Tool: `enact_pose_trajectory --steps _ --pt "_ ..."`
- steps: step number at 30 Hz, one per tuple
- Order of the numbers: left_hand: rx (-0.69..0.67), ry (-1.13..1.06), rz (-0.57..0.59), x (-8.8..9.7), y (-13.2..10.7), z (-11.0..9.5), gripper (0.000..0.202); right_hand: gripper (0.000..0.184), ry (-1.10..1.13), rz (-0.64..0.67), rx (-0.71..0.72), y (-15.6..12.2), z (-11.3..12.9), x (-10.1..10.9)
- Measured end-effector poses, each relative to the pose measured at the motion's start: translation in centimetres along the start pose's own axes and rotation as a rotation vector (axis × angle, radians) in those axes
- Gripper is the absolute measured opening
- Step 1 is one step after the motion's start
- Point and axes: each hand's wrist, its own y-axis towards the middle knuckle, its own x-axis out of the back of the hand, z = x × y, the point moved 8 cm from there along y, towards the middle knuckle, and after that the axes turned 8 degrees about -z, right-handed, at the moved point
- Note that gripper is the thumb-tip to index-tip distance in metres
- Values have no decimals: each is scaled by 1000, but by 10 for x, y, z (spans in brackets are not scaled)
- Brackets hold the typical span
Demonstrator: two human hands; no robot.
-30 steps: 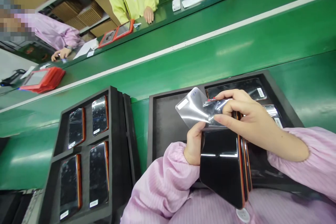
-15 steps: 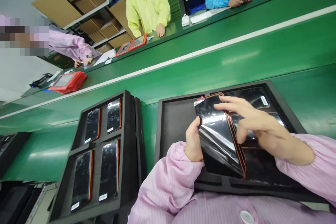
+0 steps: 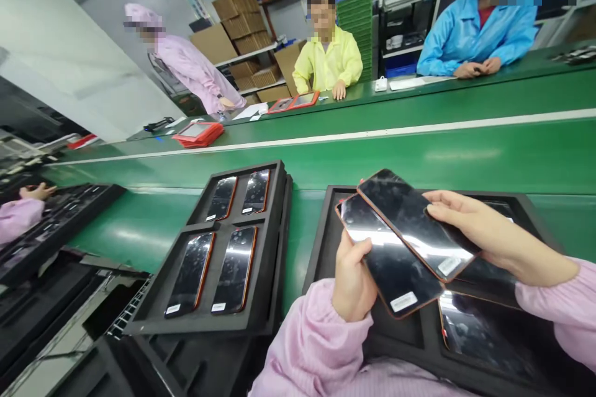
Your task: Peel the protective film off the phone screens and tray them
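My left hand [image 3: 356, 270] is closed around the left edge of a black smartphone [image 3: 372, 239] with an orange rim and a white label at its lower end. A second smartphone [image 3: 410, 217] of the same kind lies partly over it, fanned out to the right. My right hand [image 3: 459, 217] pinches that upper phone by its right edge, thumb on the screen. Both phones are held tilted above a black tray [image 3: 321, 248], where another smartphone [image 3: 488, 329] lies at the front right. My wrists and the held phones hide part of this tray.
To the left, a stacked black tray [image 3: 274, 248] holds several labelled phones in its compartments. Red frames [image 3: 200, 133] are piled across the green workbench [image 3: 326, 164]. Three people stand or sit on the far side; another person's hand [image 3: 37, 191] shows at far left.
The stack of phones has been fanned apart, and my right hand has closed on the upper one. White labels now show at their lower ends. The view has swung up and left.
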Motion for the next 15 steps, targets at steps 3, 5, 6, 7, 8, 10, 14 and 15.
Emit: enact_pose_trajectory --steps 3,5,6,7,8,10,14,15 --pt "-53 -33 -110 40 -9 -26 56 41 -116 -73 143 29 3 -1" --pt "-35 -76 -207 67 -14 -37 38 39 -205 -60 220 45 -1 -16" --pt "-13 -89 -254 78 -17 -41 27 36 -269 -42 263 51 -3 -27" --pt "17 -96 -284 87 -20 -44 19 32 -342 -23 307 55 -4 -39" --pt "54 -99 -289 92 -22 -45 15 28 -418 -10 351 56 -4 -52" --pt "141 -107 -200 92 -25 -45 17 26 -565 17 430 52 -5 -76" --pt "298 -166 177 72 -29 -34 43 47 -760 89 519 38 -13 -112" --pt "314 -190 238 68 -30 -30 48 45 -790 91 523 38 -16 -115"
